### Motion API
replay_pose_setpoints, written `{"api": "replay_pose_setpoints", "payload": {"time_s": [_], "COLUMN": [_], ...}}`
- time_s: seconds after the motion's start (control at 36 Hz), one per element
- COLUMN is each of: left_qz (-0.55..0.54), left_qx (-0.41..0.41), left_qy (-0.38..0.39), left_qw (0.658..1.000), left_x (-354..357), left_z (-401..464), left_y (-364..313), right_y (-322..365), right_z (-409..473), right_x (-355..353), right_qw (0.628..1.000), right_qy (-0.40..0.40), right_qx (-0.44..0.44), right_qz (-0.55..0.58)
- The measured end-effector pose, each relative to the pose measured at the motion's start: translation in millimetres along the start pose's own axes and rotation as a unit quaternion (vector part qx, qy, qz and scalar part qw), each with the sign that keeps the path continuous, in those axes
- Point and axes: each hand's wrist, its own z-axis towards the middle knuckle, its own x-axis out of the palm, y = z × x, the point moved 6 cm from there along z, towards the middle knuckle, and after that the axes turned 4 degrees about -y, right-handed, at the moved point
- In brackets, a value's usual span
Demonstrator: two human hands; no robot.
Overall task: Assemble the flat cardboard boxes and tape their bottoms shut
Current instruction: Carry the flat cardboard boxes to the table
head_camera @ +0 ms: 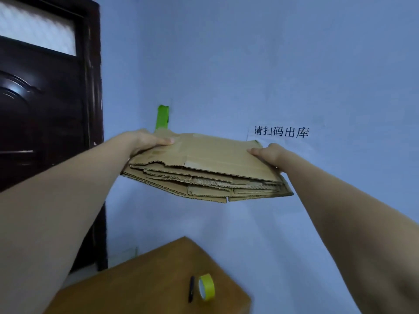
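A stack of several flattened brown cardboard boxes (204, 168) is held up in the air in front of a pale blue wall, well above the table. My left hand (145, 141) grips the stack's far left corner, thumb on top. My right hand (269, 155) grips its right edge, thumb on top and fingers underneath. The ragged corrugated edges face me. A roll of yellow tape (206, 287) stands on edge on the wooden table (136, 284) below.
A black pen (191, 288) lies just left of the tape roll. A dark wooden door (43, 105) stands at the left. On the wall are a green tape strip (162, 116) and a paper sign with black characters (281, 132).
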Motion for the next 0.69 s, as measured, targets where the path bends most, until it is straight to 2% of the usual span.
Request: {"api": "replay_pose_setpoints", "payload": {"time_s": [0.25,0.47,0.69], "left_qz": [0.025,0.026,0.003], "left_qx": [-0.056,-0.121,-0.148], "left_qy": [-0.062,-0.102,-0.132], "left_qw": [0.996,0.987,0.98], "left_x": [30.8,27.6,10.1], "left_z": [75.8,138.4,231.2], "left_y": [-0.6,48.0,110.7], "right_y": [-1.9,6.8,40.3], "right_z": [135.7,216.9,293.4], "right_x": [41.0,143.3,249.1], "right_qw": [0.996,0.986,0.977], "right_qy": [0.069,0.145,0.182], "right_qx": [-0.045,-0.082,-0.105], "right_qz": [0.017,0.017,0.016]}}
